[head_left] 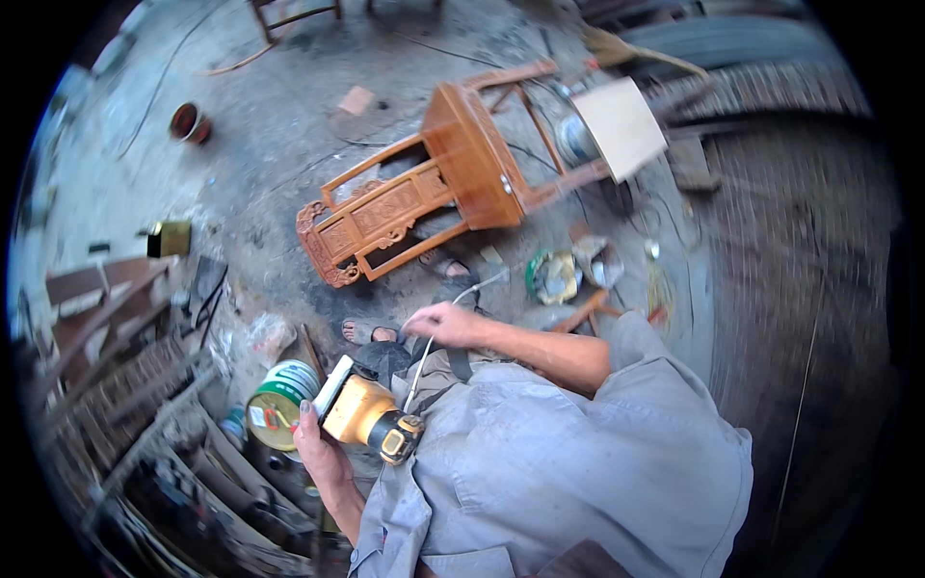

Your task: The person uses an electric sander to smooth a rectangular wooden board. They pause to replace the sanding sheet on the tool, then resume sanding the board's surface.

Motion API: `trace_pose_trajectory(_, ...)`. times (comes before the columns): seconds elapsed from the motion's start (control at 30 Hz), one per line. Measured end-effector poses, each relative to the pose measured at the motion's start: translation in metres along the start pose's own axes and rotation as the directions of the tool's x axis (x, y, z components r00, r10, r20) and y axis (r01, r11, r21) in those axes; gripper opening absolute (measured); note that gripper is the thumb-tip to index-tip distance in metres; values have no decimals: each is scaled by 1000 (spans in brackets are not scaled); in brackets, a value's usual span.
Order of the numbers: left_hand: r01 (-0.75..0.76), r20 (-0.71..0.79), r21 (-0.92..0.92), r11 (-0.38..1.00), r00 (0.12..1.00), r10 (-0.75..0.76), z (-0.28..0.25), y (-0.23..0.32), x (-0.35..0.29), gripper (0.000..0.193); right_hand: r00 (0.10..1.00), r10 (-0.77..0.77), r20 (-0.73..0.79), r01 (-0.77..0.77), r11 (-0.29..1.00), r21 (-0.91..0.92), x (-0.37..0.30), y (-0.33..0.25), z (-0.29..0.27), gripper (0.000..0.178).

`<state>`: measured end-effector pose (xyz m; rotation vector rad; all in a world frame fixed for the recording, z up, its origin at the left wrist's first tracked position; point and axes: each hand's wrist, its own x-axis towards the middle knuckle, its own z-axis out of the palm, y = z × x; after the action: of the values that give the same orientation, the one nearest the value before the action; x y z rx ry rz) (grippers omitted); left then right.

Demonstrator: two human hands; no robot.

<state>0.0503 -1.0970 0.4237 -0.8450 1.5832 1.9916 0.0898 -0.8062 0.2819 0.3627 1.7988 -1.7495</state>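
Observation:
My left hand (pixel 324 457) is closed around the side of a yellow and black handheld power sander (pixel 359 409), close to my lap. The sander is tilted, with its pale flat pad facing up and left. My right hand (pixel 449 325) hovers over my knees, its fingers loosely bent and apart, with no tool in it. A thin white cord (pixel 417 379) runs up from beside the sander and passes behind this hand. In front of me a carved reddish-brown wooden chair (pixel 472 164) lies tipped on the floor, its openwork back (pixel 381 212) toward me.
A green and white paint bucket (pixel 285 390) stands by my left hand. Wood scraps (pixel 111 332) are piled at left. An open green-rimmed can (pixel 554 277) sits right of my feet. A pale board (pixel 620 127) rests by the chair legs. A brown pot (pixel 190 124) stands far left.

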Motion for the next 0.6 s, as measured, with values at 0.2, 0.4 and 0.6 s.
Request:
trace_pose_trajectory(0.2,288,193,17,957,939,-286,-52,6,37,52,982,-42,184,80,976,-204,-49,-76,95,56)
trace_pose_trajectory(0.4,289,185,-46,956,943,-276,-43,11,97,44,912,-133,387,136,990,20,-41,-91,105,66)
trace_pose_trajectory(0.6,285,143,96,954,944,-296,-31,43,100,49,953,-141,267,129,990,61,-31,-115,116,69)
